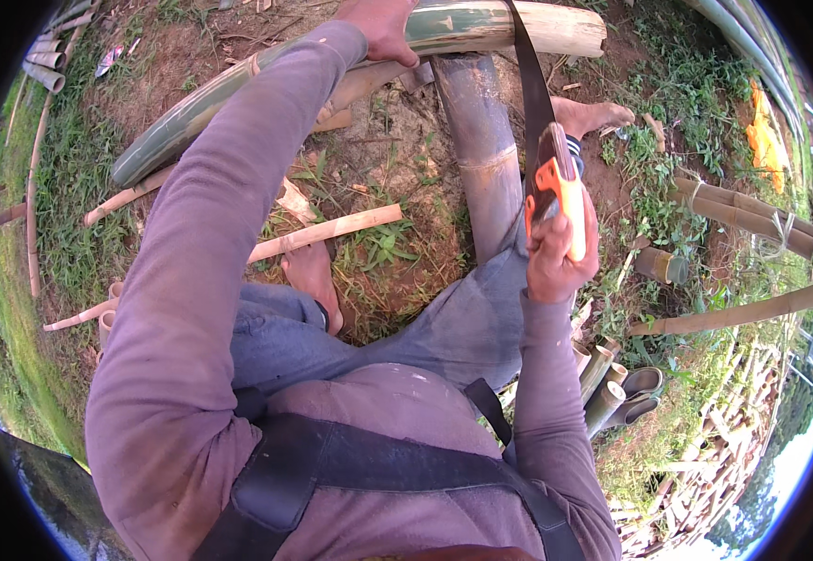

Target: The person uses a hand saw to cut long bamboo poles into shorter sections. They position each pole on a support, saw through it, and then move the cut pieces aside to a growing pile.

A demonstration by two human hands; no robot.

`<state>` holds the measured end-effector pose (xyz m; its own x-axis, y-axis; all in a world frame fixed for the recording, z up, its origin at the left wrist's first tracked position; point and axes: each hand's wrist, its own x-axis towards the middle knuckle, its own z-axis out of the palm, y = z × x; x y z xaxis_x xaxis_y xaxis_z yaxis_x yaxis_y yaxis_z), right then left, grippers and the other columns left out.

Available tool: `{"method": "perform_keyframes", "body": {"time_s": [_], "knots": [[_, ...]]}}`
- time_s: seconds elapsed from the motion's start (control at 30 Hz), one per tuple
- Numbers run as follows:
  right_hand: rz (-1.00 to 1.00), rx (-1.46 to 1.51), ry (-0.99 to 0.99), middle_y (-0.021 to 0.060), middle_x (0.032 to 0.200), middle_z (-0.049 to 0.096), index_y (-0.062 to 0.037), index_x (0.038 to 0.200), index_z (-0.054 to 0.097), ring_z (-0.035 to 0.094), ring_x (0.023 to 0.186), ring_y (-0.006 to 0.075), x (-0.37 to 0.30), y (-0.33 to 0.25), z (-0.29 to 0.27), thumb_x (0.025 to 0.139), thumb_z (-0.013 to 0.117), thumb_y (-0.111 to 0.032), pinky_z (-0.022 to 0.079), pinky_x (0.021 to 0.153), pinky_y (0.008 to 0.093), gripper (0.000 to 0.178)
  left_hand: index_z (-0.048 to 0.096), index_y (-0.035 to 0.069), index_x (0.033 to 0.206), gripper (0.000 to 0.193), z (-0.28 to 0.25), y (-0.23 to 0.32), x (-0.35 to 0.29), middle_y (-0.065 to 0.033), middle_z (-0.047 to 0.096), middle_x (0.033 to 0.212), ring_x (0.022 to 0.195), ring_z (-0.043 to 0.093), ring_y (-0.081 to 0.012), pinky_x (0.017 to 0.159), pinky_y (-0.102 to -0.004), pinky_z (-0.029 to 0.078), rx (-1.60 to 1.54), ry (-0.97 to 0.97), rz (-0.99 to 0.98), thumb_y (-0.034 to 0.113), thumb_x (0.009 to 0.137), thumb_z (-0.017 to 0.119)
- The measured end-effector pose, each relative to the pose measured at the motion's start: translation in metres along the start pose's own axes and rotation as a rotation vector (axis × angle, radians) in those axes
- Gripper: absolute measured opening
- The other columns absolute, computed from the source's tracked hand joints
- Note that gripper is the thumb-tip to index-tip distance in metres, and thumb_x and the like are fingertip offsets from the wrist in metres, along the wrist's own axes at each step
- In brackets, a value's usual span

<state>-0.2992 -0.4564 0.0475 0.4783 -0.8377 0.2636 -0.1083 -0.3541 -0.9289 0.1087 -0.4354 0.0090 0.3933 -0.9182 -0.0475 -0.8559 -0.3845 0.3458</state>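
A long green bamboo pole [238,79] is laid across the bare ground, and its pale cut end [565,33] is seen at the upper right. The pole is pressed down from above by the left hand [383,28]; its fingers are curled over the top. A handsaw [546,140] with an orange handle is gripped by the right hand [556,252], fingers closed round the handle. The dark blade is set against the pole near the cut end. A thicker grey bamboo trunk [481,150] is positioned beneath the pole.
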Motion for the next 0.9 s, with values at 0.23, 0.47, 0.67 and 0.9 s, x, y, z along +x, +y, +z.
{"method": "perform_keyframes", "body": {"time_s": [0.23, 0.47, 0.67, 0.9], "knots": [[-0.036, 0.000, -0.023, 0.0173, 0.128, 0.074, 0.0091, 0.144, 0.061, 0.069, 0.090, 0.0136, 0.031, 0.001, 0.011, 0.106, 0.068, -0.022, 0.058, 0.081, 0.0288, 0.049, 0.076, 0.004, 0.118, 0.077, -0.009, -0.001, 0.000, -0.0258, 0.077, 0.113, 0.104, 0.075, -0.0425, 0.092, -0.0493, 0.060, 0.061, -0.029, -0.023, 0.051, 0.060, 0.092], [-0.055, 0.014, -0.014, 0.0186, 0.130, 0.073, 0.0094, 0.145, 0.059, 0.068, 0.090, 0.0136, 0.002, 0.015, 0.000, 0.107, 0.067, -0.026, 0.056, 0.081, 0.0285, 0.052, 0.079, 0.008, 0.117, 0.076, 0.003, -0.010, 0.004, -0.0262, 0.077, 0.107, 0.097, 0.076, -0.0426, 0.087, -0.0513, 0.060, 0.024, 0.021, 0.052, 0.055, 0.059, 0.091], [-0.071, 0.070, -0.019, 0.0180, 0.130, 0.074, 0.0078, 0.142, 0.062, 0.072, 0.112, 0.0200, 0.050, 0.015, 0.028, 0.105, 0.070, -0.015, 0.058, 0.095, 0.0331, 0.045, 0.053, 0.008, 0.151, 0.101, -0.008, 0.004, -0.002, -0.0218, 0.075, 0.126, 0.116, 0.073, -0.0394, 0.102, -0.0488, 0.059, 0.180, -0.036, -0.076, 0.054, 0.068, 0.090], [-0.085, 0.069, -0.007, 0.0239, 0.132, 0.073, 0.0121, 0.144, 0.059, 0.071, 0.122, 0.0285, -0.017, 0.019, -0.004, 0.105, 0.068, -0.016, 0.057, 0.103, 0.0395, 0.049, 0.047, 0.003, 0.158, 0.112, -0.028, 0.024, -0.008, -0.0250, 0.072, 0.132, 0.120, 0.071, -0.0410, 0.105, -0.0472, 0.056, 0.147, -0.187, -0.139, 0.054, 0.067, 0.089]]}}
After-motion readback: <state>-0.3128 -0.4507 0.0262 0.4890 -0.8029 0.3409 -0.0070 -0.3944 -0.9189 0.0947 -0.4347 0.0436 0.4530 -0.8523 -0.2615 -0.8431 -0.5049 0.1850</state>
